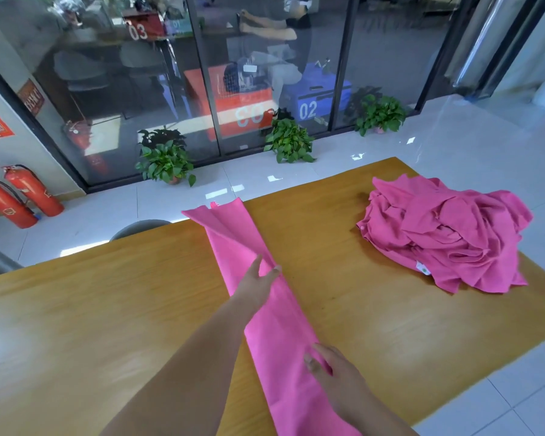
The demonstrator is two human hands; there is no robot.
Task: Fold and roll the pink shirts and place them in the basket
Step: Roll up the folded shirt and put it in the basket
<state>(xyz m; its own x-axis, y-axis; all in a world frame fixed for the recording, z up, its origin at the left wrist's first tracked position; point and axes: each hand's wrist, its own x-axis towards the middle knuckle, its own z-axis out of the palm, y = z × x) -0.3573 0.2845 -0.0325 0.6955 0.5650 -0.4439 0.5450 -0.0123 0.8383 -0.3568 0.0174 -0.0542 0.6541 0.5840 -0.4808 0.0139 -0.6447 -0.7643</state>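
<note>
A pink shirt, folded lengthwise into a long narrow strip, lies across the wooden table from its far edge toward me. My left hand lies on the strip's middle, fingers fairly straight, thumb and fingertips at a fold of cloth. My right hand rests on the strip nearer to me, fingers pressing the fabric at its right edge. A heap of crumpled pink shirts sits at the table's far right. No basket is in view.
A dark chair back shows beyond the table's far edge. Potted plants stand on the tiled floor along a glass wall. Two red fire extinguishers lean at the left. The table's right edge runs diagonally close to my right arm.
</note>
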